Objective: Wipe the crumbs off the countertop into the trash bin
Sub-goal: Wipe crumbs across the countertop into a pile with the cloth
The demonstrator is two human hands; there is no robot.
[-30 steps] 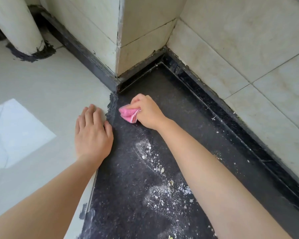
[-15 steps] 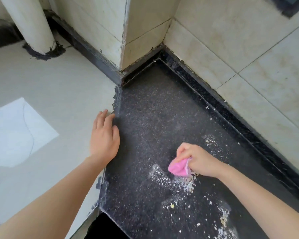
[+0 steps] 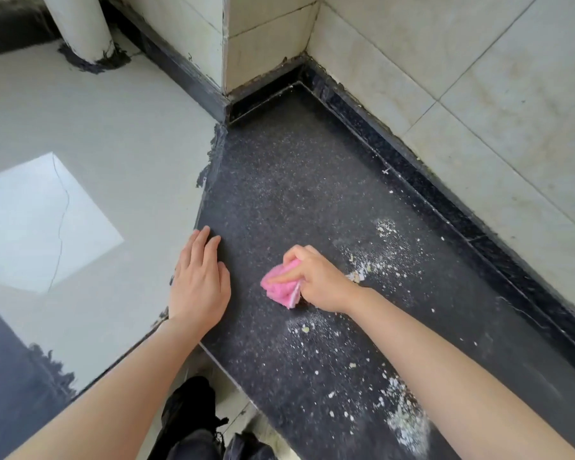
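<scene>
On the countertop point(image 3: 279, 180), two hands point(image 3: 198, 287) point(image 3: 322, 283), one cloth point(image 3: 281, 287), perhaps three crumb patches point(image 3: 405, 423).

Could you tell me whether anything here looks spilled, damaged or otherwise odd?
White crumbs and powder lie scattered over the black speckled stone countertop, either side of the right hand gripping the pink folded cloth. Dark sealant is smeared raggedly along its left edge.

We see only part of the pink folded cloth point(image 3: 279, 288) under our right hand point(image 3: 322, 280); the black speckled stone counter point(image 3: 279, 194) is cut off below.
</scene>
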